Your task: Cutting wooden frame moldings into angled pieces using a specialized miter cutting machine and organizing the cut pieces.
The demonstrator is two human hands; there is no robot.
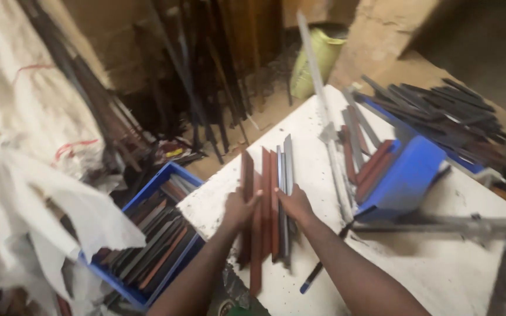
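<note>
A small bundle of flat metal strips (267, 175), some rust-red and some grey, lies lengthwise on a white table (440, 275). My left hand (238, 209) grips the bundle's left side, its fingers wrapped around a dark strip. Pressing against the right side is my right hand (295, 203), closed on the grey strips. The strips stick out past both hands, toward me and away from me.
A blue crate (147, 231) full of similar strips sits low at the left. On the table's right, a tipped blue bin (402, 178) holds more strips, with dark strips (440, 108) piled behind. A long grey bar (323, 111), a pen (311, 278), white sacks (36, 146) and leaning rods (200, 76) surround.
</note>
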